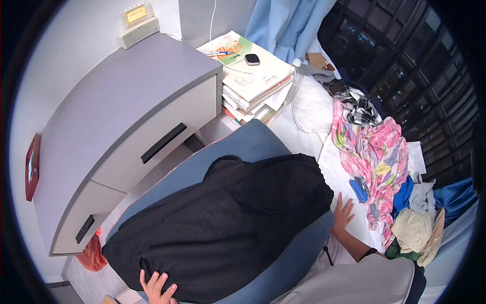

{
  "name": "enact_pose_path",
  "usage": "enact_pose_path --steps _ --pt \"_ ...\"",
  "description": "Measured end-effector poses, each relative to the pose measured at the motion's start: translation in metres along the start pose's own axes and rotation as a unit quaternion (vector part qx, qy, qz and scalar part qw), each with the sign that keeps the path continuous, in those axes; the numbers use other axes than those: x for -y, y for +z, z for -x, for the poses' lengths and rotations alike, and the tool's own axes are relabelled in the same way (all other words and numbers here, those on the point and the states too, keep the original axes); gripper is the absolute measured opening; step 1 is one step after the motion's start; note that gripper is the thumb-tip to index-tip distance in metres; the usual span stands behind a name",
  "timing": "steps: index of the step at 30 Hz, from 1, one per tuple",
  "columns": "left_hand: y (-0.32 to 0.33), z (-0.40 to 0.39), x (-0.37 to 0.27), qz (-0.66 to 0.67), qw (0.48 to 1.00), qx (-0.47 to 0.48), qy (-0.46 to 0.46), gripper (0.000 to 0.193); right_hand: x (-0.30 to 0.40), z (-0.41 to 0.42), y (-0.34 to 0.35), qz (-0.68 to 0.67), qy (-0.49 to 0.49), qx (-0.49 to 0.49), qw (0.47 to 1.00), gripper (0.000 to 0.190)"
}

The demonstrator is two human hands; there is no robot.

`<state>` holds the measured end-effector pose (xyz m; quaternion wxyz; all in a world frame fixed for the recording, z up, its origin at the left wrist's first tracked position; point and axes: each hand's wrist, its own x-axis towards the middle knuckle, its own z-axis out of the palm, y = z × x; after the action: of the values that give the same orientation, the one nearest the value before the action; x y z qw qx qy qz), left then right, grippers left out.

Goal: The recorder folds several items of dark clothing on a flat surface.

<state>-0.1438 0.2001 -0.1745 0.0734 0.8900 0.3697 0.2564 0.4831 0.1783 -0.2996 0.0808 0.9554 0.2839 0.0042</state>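
Observation:
A black garment [228, 212] with a gathered, elastic-looking edge lies spread over a blue-grey fabric-covered surface [262, 140]. Its sides show soft wrinkles, and a small fold rises near its lower left corner. My left hand [157, 287] rests on that corner, fingers spread on the cloth, with the wrist cut off by the frame's bottom. On the right, my right hand [343, 214] lies with fingers apart on a white surface [338, 171], just beyond the garment's gathered edge. It holds nothing.
A grey-topped cabinet [152, 72] with black handles stands left. Stacked books [254, 87] carry a smartwatch [252, 59] and a white cable. Pink patterned cloth [379, 148], a blue object [358, 190] and other clothes lie along the barred window. A red bag [92, 254] sits below the cabinet.

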Motion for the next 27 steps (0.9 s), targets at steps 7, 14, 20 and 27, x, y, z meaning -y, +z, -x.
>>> enact_pose_path --steps 7,14,20,27 --pt "0.001 0.001 0.001 -0.001 1.000 0.002 0.000 0.042 0.004 0.007 -0.007 -0.031 -0.008 -0.016 0.999 0.078" --pt "0.001 0.001 0.001 -0.002 1.000 0.004 -0.002 0.042 -0.003 0.001 0.007 -0.002 -0.019 -0.039 0.999 0.080" --pt "0.001 0.001 0.002 -0.005 1.000 0.001 -0.002 0.043 -0.001 0.002 0.010 0.007 -0.015 -0.054 0.998 0.079" --pt "0.001 0.003 0.001 -0.006 1.000 0.001 -0.003 0.043 0.005 0.008 -0.008 -0.010 -0.017 -0.028 0.999 0.085"
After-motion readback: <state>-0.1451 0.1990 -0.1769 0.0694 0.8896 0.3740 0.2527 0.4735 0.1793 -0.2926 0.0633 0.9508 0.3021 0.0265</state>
